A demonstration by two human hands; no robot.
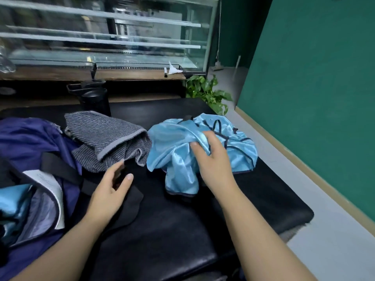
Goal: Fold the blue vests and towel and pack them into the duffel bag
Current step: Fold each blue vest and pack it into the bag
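Note:
A crumpled light-blue vest [239,142] with dark trim lies in a heap on the black padded surface [172,230]. My right hand [211,159] grips a fold of it near the heap's middle. A grey striped towel [109,138] lies bunched to its left. My left hand [110,191] hovers just below the towel with loosely curved fingers, holding nothing. The navy duffel bag [24,138] lies open at the far left, with light-blue fabric [14,201] showing inside it and black straps [58,167] draped across it.
A black bottle [95,100] stands behind the towel. A glass display case [105,37] on a wooden counter runs along the back. A green plant [207,92] sits at the back right corner, beside a green wall [314,78] and grey floor [324,230].

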